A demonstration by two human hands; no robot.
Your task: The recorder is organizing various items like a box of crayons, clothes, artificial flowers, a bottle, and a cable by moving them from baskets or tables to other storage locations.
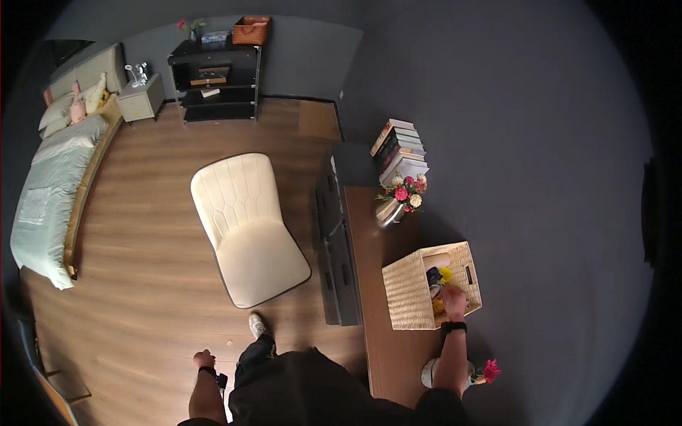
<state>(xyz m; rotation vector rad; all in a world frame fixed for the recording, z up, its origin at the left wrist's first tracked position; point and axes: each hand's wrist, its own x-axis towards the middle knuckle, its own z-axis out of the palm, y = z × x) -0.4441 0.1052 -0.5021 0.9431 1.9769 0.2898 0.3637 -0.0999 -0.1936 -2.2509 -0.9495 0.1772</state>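
Note:
My right hand reaches into a woven straw basket on the brown tabletop, its fingers curled down among the contents. Whatever they grip is hidden by the hand. Around it lie a yellow item, a dark blue item and a pale rolled item, too small to name. My left hand hangs low over the wooden floor with its fingers curled in, and I see nothing in it. Each wrist wears a black band.
Beyond the basket stand a silver vase of flowers and a stack of books. A flower pot sits by my right forearm. A cream chair is ahead on the floor, with a bed and black shelf farther off.

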